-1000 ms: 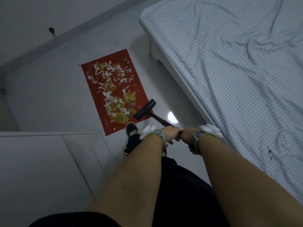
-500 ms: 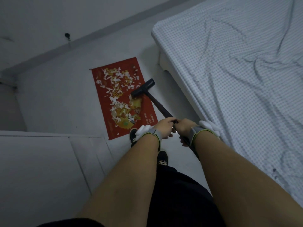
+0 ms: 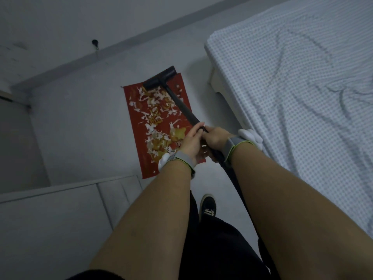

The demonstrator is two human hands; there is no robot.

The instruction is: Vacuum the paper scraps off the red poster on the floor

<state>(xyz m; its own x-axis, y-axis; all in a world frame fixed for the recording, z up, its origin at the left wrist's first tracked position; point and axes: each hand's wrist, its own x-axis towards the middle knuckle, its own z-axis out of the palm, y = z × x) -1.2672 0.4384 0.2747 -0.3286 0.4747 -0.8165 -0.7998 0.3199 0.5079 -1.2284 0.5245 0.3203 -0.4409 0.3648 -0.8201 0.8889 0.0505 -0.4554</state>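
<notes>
Two hands, one vacuum, one red poster on a grey floor.
At near left a pale cabinet top (image 3: 50, 219) meets the floor (image 3: 84, 128); the wall (image 3: 60, 27) runs along the far side. One red poster (image 3: 141, 158) lies flat mid-floor, strewn with white paper scraps (image 3: 155, 104) too many to count. The vacuum head (image 3: 160, 80) sits on its far edge. The left hand (image 3: 191, 142) and right hand (image 3: 215, 137) each hold a clenched grip on the vacuum wand (image 3: 181, 106). One dark shoe (image 3: 207, 206) is near. A checked bed (image 3: 302, 98) fills the right.
</notes>
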